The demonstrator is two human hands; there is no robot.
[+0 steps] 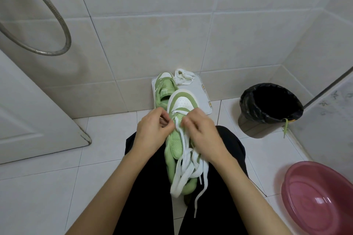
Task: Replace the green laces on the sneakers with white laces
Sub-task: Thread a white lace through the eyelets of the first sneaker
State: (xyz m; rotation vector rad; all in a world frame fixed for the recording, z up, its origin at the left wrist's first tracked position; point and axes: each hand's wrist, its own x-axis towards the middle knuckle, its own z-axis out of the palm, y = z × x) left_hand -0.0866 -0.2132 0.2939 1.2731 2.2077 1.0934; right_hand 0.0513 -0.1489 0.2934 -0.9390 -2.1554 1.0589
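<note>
Sneaker (182, 101) lengthwise, toe away, heel nearest.

Near sneaker (174, 145): on lap, loose lace (188, 170) over it. Far sneaker (165, 89): board's (202, 97) left edge, behind; coiled lace (183, 77) right of it. Bin (248, 126), basin (315, 196): floor, right.

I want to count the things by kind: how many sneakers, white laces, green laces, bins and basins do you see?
Sneakers: 2
White laces: 2
Green laces: 1
Bins: 1
Basins: 1
Total: 7
</note>
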